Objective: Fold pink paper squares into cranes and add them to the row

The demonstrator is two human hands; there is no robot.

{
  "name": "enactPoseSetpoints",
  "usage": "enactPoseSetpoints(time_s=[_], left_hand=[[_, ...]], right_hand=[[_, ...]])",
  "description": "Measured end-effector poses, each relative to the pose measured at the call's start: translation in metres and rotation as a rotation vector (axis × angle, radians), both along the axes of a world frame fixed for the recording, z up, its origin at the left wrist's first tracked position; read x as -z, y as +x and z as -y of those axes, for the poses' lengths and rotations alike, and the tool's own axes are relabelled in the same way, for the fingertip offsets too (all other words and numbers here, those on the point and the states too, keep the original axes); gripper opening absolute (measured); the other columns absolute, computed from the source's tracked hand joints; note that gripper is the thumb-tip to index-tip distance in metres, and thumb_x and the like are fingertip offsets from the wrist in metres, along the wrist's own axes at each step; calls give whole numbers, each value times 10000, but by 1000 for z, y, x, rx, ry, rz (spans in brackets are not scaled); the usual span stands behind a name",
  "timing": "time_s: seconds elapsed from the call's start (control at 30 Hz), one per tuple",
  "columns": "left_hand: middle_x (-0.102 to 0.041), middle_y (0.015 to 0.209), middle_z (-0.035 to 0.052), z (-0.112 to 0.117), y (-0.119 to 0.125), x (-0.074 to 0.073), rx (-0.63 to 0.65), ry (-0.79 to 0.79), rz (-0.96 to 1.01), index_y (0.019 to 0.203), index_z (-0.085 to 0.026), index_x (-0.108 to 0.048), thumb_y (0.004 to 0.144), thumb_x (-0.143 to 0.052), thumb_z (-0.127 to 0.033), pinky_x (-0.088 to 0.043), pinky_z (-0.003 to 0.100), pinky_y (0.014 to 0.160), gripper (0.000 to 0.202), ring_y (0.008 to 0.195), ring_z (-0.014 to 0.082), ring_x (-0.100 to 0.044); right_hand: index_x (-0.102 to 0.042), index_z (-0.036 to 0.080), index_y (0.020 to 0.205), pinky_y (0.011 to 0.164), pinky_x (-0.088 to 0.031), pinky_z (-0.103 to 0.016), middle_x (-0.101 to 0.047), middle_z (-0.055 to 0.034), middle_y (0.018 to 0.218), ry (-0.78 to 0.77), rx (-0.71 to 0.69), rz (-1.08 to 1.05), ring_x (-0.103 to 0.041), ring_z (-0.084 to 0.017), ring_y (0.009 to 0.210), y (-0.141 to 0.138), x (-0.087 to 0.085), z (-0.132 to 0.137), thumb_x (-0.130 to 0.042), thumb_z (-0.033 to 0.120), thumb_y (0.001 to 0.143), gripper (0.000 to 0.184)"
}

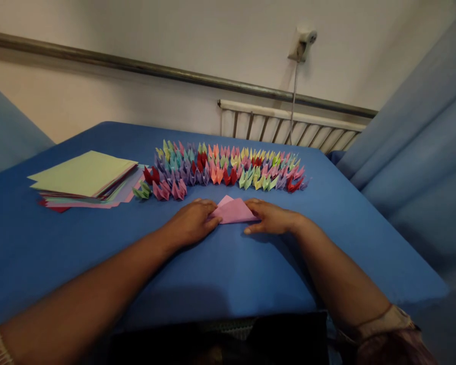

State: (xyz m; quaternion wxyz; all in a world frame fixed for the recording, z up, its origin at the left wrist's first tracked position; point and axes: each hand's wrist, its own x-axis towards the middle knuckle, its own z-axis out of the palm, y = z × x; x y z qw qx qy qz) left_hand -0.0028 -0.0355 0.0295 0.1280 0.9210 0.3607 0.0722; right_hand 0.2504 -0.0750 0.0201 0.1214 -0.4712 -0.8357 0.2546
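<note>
A folded sheet of pink origami paper [235, 211] lies in front of me on the blue table, bent to a low triangle with a second point behind it. My left hand [193, 222] pinches its left corner between thumb and fingers. At the right corner, the fingers of my right hand [275, 217] curl round the paper, while the thumb sits lower, a little away from it. Just beyond my hands stand rows of small folded paper cranes [216, 170] in many colours. The fold's underside is hidden.
To the left lies a stack of coloured paper sheets [85, 175], pale yellow on top. The blue table [365, 253] reaches to a wall with a metal rail [155, 68], a radiator [281, 119] and a plugged-in cord [295, 81]. Blue curtains [421, 167] hang at the right.
</note>
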Motion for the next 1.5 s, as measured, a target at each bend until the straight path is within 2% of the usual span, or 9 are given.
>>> enactPoseSetpoints(time_s=[0.07,0.17,0.3,0.47,0.63,0.9,1.1,1.3,1.5], left_hand=[[-685,1019,121,-2,0,-2,-49,2,-25,1032,-131,-663,900,-495,-385,-449,385,878,332,974,276,-614],[-676,1001,122,-1,1,-4,-150,-4,-51,1045,-129,-648,856,-551,-398,-464,399,829,343,944,293,-614],[-626,1175,130,1,1,1,-128,76,53,1240,-121,-553,819,-589,-290,-447,388,907,455,1051,278,-577],[-651,982,76,5,1,4,81,104,-30,963,-179,-650,866,-470,-197,-439,350,842,205,919,229,-586],[-643,910,55,7,1,0,-62,13,-108,891,-194,-611,835,-470,-226,-405,308,634,155,743,197,-587],[-658,931,83,3,0,3,-147,37,-48,934,-184,-620,871,-521,-442,-420,334,660,284,775,238,-606],[-654,1088,131,-7,0,11,-143,58,32,1123,-150,-621,832,-600,-462,-464,418,874,428,1012,304,-603],[-569,1331,142,-11,1,12,-188,-160,422,1379,-162,-446,776,-681,-437,-436,454,1002,704,1184,296,-553],[-600,749,12,-10,-1,0,-113,-447,580,830,-137,-645,868,-556,-456,-428,267,610,333,674,153,-557]], right_hand=[[-659,143,1060,809,-451,-341,-652,-92,1008,24,95,47,-593,-224,917,-4,3,-5,-673,388,841,328],[-648,156,952,718,-427,-302,-640,-61,921,55,293,88,-578,-189,811,-9,7,-8,-666,351,842,225],[-617,170,985,753,-426,-300,-637,-65,972,92,410,126,-584,-194,866,-16,9,-5,-698,376,816,278],[-591,151,1085,878,-429,-336,-630,-118,1090,138,446,195,-587,-239,1027,-25,9,1,-694,469,819,427],[-556,140,1157,878,-444,-362,-638,-158,1153,159,549,296,-607,-278,1058,-31,5,5,-668,518,828,513],[-605,159,1077,740,-465,-386,-705,-181,1020,13,606,314,-660,-326,945,-28,-1,2,-675,661,741,608],[-639,201,837,582,-391,-287,-673,-47,749,-60,596,46,-601,-195,686,-23,17,-7,-771,539,684,393],[-543,183,697,543,-336,-223,-503,61,624,-179,387,-592,-428,-89,556,-22,31,-16,-705,383,710,258],[-548,187,757,591,-374,-233,-515,50,693,-193,244,-705,-450,-96,609,-24,24,-9,-712,372,713,252]])
